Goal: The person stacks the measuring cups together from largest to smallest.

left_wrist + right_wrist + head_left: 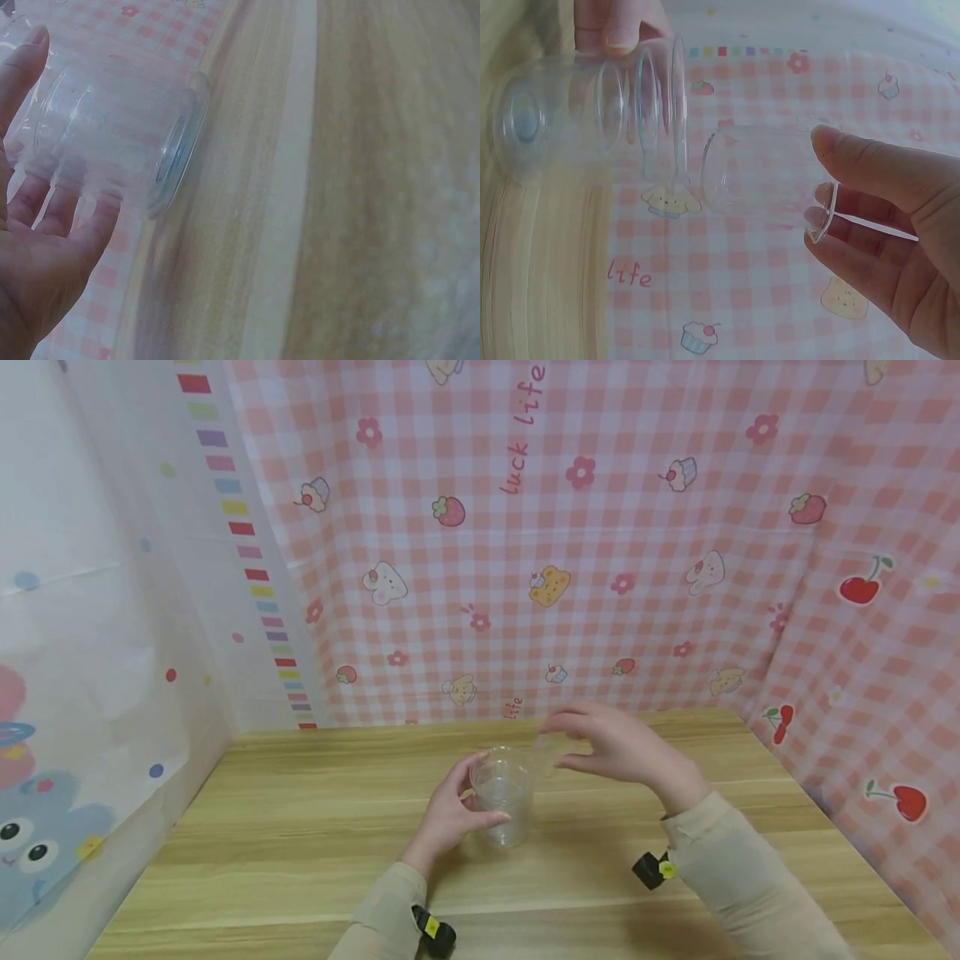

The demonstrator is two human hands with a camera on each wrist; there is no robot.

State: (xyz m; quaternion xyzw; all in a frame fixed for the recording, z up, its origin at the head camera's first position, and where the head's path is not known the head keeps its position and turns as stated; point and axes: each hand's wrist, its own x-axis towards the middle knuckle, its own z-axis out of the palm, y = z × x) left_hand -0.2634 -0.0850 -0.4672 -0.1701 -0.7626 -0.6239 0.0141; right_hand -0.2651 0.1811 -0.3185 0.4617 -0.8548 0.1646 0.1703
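Note:
A large clear beaker (pixel 504 793) stands on the wooden table, with several ring-like rims showing, as if smaller beakers are nested inside; the right wrist view shows the large beaker (pixel 562 112) side-on. My left hand (pixel 453 814) grips its side, thumb in front and fingers behind; the left wrist view shows the fingers of the left hand (pixel 52 262) around the clear wall. Above and to the right of its mouth, my right hand (pixel 611 743) pinches a smaller clear beaker (pixel 769 176) by the rim. The small beaker's base faces the large mouth, apart from it.
The wooden table (pixel 300 843) has light grain. Behind it hangs a pink checked cloth (pixel 480 568), with another cloth (pixel 892 693) on the right and a white patterned one (pixel 90 568) on the left. Black wrist cameras sit on both sleeves.

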